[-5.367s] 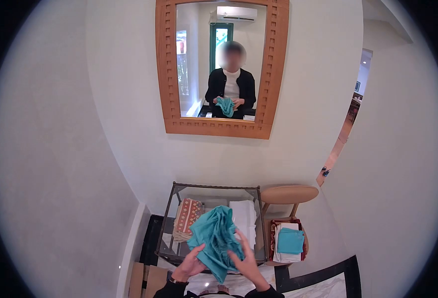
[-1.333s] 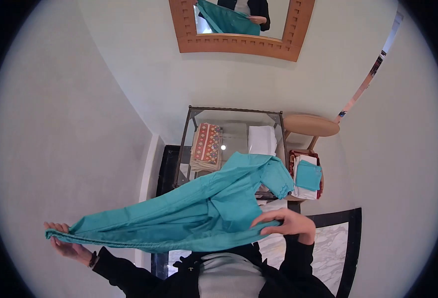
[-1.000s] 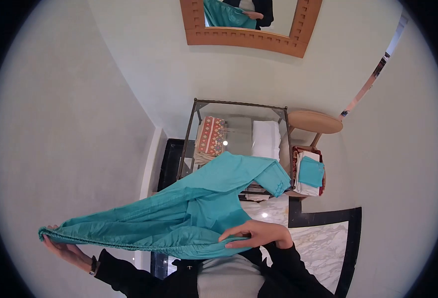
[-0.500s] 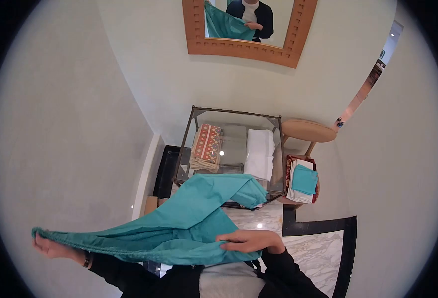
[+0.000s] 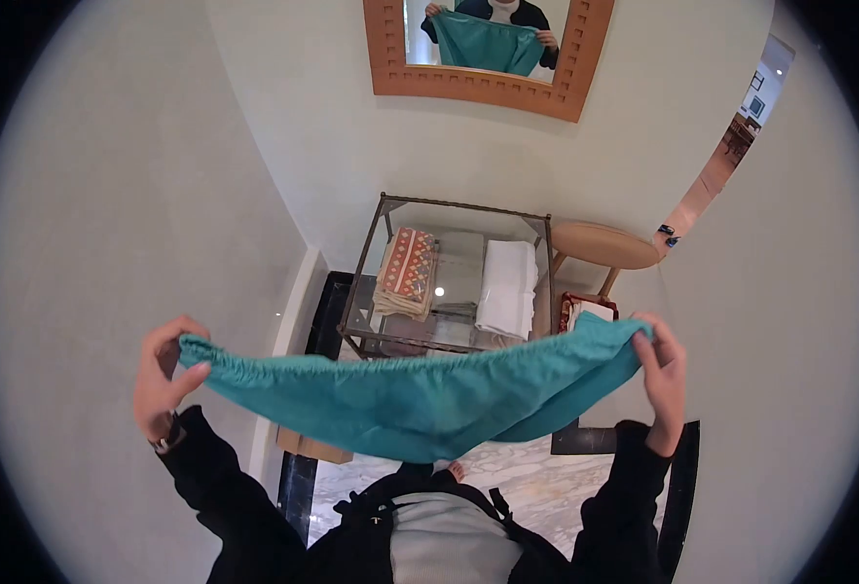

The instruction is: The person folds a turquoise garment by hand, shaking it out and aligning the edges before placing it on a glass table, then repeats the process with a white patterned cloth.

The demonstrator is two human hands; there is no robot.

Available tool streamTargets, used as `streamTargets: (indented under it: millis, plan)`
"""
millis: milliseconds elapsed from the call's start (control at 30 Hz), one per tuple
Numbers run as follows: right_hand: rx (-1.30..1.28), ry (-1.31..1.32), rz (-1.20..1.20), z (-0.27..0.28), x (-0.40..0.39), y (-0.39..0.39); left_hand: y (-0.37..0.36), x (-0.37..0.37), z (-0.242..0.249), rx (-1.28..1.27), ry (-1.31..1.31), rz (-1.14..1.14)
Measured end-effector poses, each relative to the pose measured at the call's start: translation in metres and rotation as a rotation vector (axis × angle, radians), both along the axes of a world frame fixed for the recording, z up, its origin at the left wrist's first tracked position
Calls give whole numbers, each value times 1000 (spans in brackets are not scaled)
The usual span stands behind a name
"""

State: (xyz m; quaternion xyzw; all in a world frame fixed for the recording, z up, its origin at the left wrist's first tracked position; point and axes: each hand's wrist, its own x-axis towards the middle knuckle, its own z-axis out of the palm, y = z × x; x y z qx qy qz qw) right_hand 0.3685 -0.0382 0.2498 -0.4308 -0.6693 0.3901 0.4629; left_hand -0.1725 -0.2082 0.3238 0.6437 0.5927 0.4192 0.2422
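A teal fitted sheet (image 5: 420,399) with a gathered elastic edge is stretched between my hands and sags in the middle. At its left corner is my left hand (image 5: 164,378), fingers partly behind the cloth and thumb at the front. My right hand (image 5: 665,368) pinches the right corner between thumb and fingers. Beyond the sheet stands a glass-topped table (image 5: 468,212) in a dark metal frame. On it lie a folded orange patterned textile stack (image 5: 407,273) and folded white cloth (image 5: 507,287).
A tan-backed chair (image 5: 604,243) stands right of the table, folded cloths on its seat partly hidden by the sheet. A wood-framed mirror (image 5: 478,97) hangs ahead. A cardboard box (image 5: 314,446) sits on the floor at left. Walls close in on both sides.
My left hand has come up and inward, while my right hand has moved right and up to the other corner. The sheet, bunched and trailing before, now spans level between them.
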Motion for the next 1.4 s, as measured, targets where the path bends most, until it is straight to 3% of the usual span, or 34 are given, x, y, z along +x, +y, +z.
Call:
streamTargets:
  millis: [133, 233, 333, 433, 467, 633, 767, 900, 1000, 1167, 1300, 1400]
  plan:
    - [316, -84, -267, 29, 7, 12, 15, -12, -1, 113, 84, 313]
    - [541, -128, -457, 55, 10, 25, 30, -35, 7, 432, -15, 420]
    - [591, -164, -397, 80, -11, 23, 54, -13, 25, 712, -25, 525]
    - [695, -253, -249, 92, -21, 22, 73, 2, 40, 783, 207, 537]
    - [745, -283, -193, 95, -19, 25, 75, -2, 44, 813, 177, 534]
    - [586, -93, -234, 128, 2, 30, 72, -16, 48, 785, -1, 443]
    - [493, -296, -98, 117, 4, 40, 70, -14, 39, 510, 5, 363]
    - [305, -230, 5, 110, 10, 52, 63, -11, 35, 434, -37, 276]
    - [233, -115, 199, 107, 13, 57, 57, -17, 33, 416, -172, 124]
    - [1, -156, 393, 111, 31, 60, 46, -20, 34, 408, -412, -131]
    - [-176, -130, 626, 119, 34, 51, 43, -21, 34, 423, -438, -161]
    - [-81, -56, 864, 119, 30, 50, 45, -16, 31, 424, -488, -180]
